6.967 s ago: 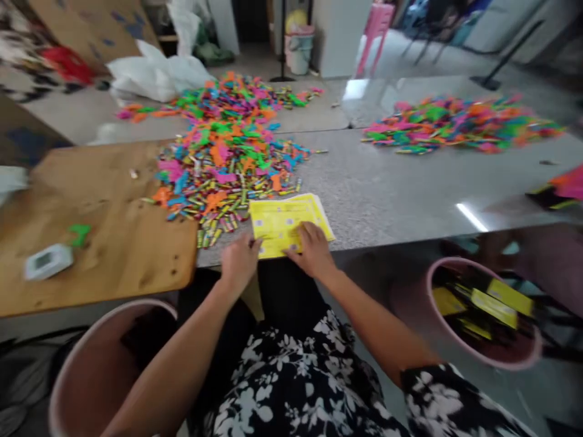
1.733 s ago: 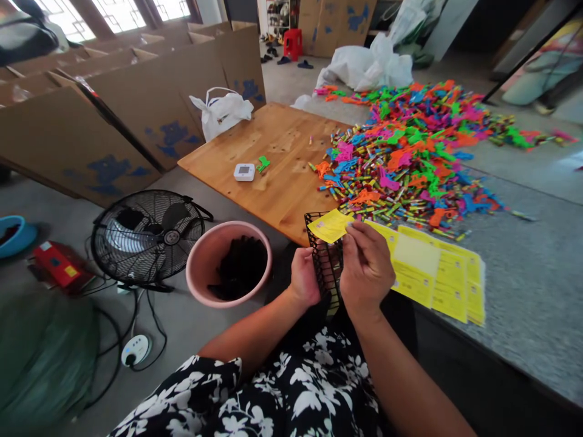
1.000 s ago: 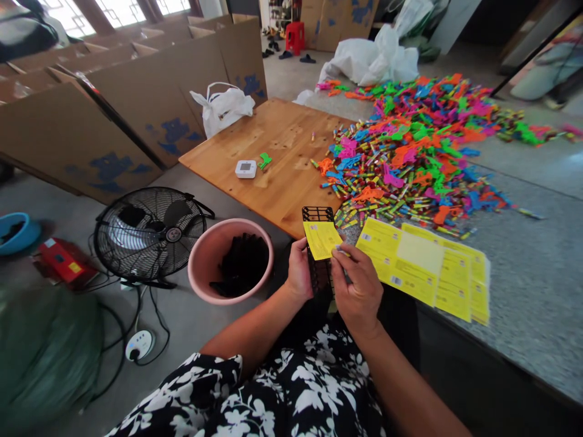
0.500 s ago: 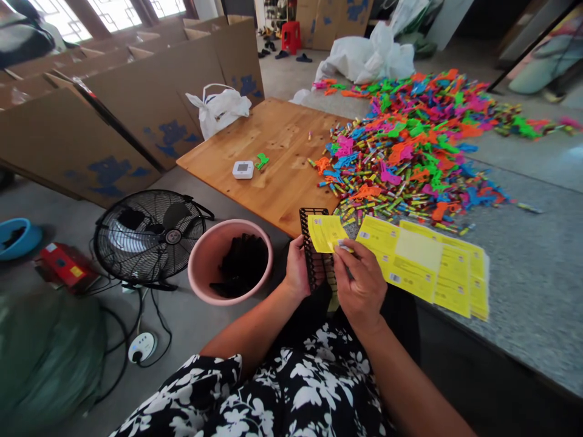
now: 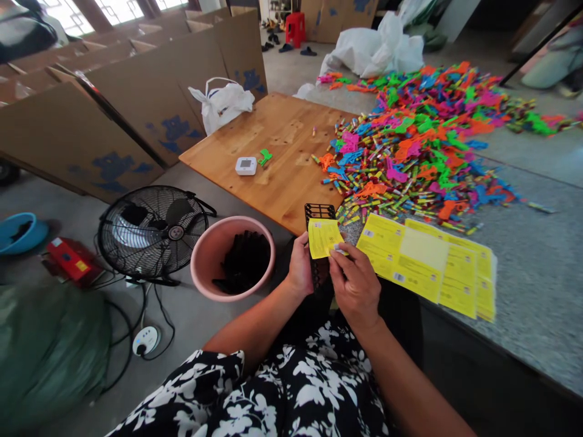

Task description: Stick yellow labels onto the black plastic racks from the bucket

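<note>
My left hand [image 5: 301,267] grips a black plastic lattice rack [image 5: 320,210] by its left side, over my lap. Between thumb and fingers, my right hand [image 5: 357,279] pinches the lower right corner of a yellow printed sticker [image 5: 324,237]. The sticker lies over the middle of the rack and hides part of it; whether it is stuck down I cannot tell. To the right, sheets of yellow stickers [image 5: 421,276] rest on the grey speckled surface, with a pale bare patch where backing shows.
A pink tub [image 5: 198,280] of black pieces stands left of my hands, beside a black floor fan [image 5: 152,233]. The wooden board [image 5: 277,130] carries a white device [image 5: 246,166] and a green toy gun [image 5: 265,158]. Colourful toy guns and small tubes [image 5: 410,152] are heaped at the right.
The yellow sticker has come down and left over the rack, with my right hand moving along with it. My left hand keeps its hold. The whole view has shifted slightly.
</note>
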The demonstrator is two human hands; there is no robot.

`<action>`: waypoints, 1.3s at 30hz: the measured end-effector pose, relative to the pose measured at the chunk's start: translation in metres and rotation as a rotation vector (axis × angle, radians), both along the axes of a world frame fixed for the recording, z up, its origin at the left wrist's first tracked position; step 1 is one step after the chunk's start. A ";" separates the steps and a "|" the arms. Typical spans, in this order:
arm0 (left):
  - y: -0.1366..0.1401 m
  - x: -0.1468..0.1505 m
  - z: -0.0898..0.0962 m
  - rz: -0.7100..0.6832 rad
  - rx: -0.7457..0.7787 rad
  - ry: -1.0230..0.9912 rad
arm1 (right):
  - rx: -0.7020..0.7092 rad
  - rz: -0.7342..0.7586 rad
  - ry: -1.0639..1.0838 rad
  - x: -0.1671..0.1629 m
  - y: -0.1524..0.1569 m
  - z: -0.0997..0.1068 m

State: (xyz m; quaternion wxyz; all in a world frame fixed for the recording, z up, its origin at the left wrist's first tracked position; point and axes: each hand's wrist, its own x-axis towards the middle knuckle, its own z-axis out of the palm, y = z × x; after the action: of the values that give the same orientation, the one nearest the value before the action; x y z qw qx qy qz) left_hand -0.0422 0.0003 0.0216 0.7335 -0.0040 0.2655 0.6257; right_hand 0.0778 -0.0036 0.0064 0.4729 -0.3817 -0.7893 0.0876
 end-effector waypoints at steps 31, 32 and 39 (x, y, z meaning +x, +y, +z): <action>-0.004 -0.040 -0.009 -0.515 0.054 0.562 | -1.357 0.181 0.725 0.010 0.053 0.030; 0.000 -0.039 -0.010 -0.514 0.037 0.583 | -1.333 0.181 0.706 0.009 0.052 0.029; 0.023 -0.045 -0.025 -0.140 -0.152 0.859 | -1.198 0.335 0.384 0.005 0.021 0.006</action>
State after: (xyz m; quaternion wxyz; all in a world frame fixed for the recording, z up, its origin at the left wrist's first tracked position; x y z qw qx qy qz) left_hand -0.0870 0.0238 -0.0030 0.5949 0.2206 0.5912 0.4979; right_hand 0.0823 0.0176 0.0124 0.2906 -0.4286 -0.5542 0.6517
